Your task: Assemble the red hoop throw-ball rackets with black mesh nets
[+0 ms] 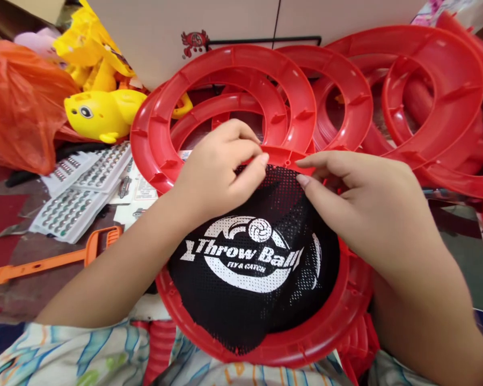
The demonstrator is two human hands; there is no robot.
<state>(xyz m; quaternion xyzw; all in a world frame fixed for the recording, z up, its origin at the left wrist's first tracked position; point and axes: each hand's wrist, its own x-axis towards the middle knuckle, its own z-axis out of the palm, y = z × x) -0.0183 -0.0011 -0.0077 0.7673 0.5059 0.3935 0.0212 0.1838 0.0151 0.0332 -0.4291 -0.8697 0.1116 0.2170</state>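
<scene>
A red plastic ring [330, 327] lies in my lap with a black mesh net [249, 289] stretched over it, printed "Throw Ball" in white. My left hand [217, 166] pinches the net's far edge against the ring's rim, fingers closed on it. My right hand [346, 187] rests on the net beside it, fingers together and pressing the mesh edge at the rim.
Several bare red rings [161, 155] are stacked behind and to the right [446, 96]. A yellow toy [100, 112], an orange bag [20, 102], blister cards of small parts [76, 198] and an orange plastic strip [48, 262] lie at the left.
</scene>
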